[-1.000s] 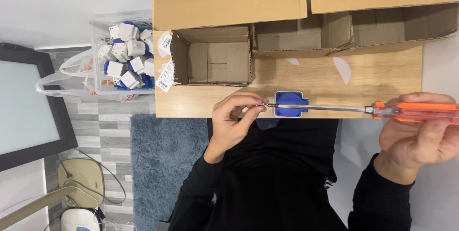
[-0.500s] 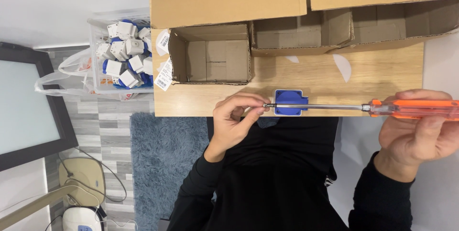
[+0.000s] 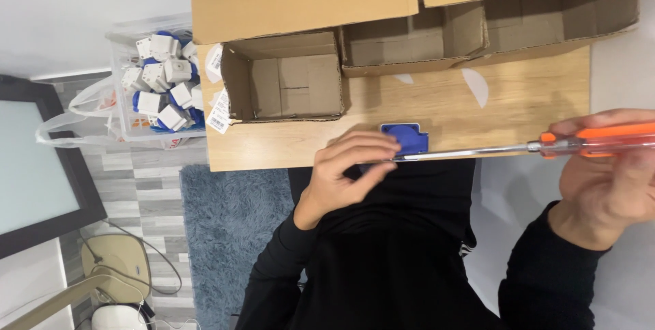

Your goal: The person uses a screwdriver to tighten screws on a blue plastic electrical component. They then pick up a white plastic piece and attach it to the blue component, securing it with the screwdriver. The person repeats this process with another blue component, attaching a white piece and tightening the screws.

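My left hand [image 3: 348, 169] grips a small blue plastic socket part [image 3: 407, 138] at the near edge of the wooden tabletop [image 3: 518, 108], its fingers covering the part's left side. My right hand [image 3: 607, 180] is closed around the orange handle of a screwdriver [image 3: 593, 140]. The long metal shaft runs left, and its tip meets the blue part just under my left fingertips.
Open cardboard boxes [image 3: 286, 84] stand along the far side of the tabletop. A clear bin [image 3: 160, 84] of several white and blue socket parts sits to the left. A dark monitor [image 3: 34, 166], grey rug [image 3: 225, 227] and lamp base [image 3: 116, 262] are lower left.
My left fingers have curled further over the blue part. The screwdriver and my right hand have shifted slightly, with the tip staying at the part.
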